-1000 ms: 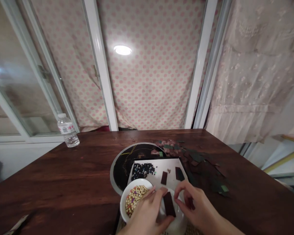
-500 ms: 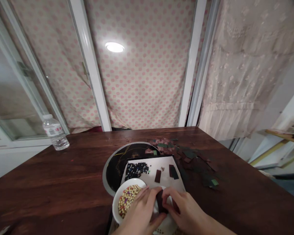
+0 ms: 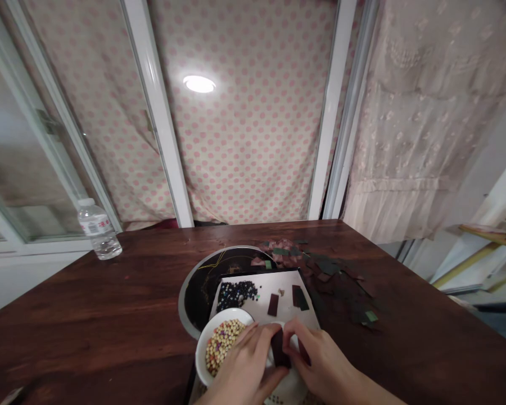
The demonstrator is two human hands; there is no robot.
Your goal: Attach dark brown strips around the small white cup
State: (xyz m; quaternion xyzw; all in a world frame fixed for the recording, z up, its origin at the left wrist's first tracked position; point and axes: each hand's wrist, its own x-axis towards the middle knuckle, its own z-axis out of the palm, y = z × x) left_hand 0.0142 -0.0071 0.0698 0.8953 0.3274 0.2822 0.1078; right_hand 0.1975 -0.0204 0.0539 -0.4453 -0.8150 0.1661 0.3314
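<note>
- While the left hand (image 3: pixel 243 367) and right hand (image 3: pixel 322 367) pinch a dark strip (image 3: pixel 280 350) between them, both stay closed on it
- Just beside sits a white bowl (image 3: pixel 199 354) of beads (image 3: pixel 221 347)
- Far off on the bench (image 3: pixel 88 292), a water bottle's (image 3: pixel 99 232) label (image 3: pixel 93 226) is unreadable

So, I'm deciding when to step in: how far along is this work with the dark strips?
Done: dark strips lie on the white card, beside black beads. In hand: the left hand and right hand pinch another strip over a white dish. Still left: a full bowl of mixed beads, and dark scraps on the wooden table.
</note>
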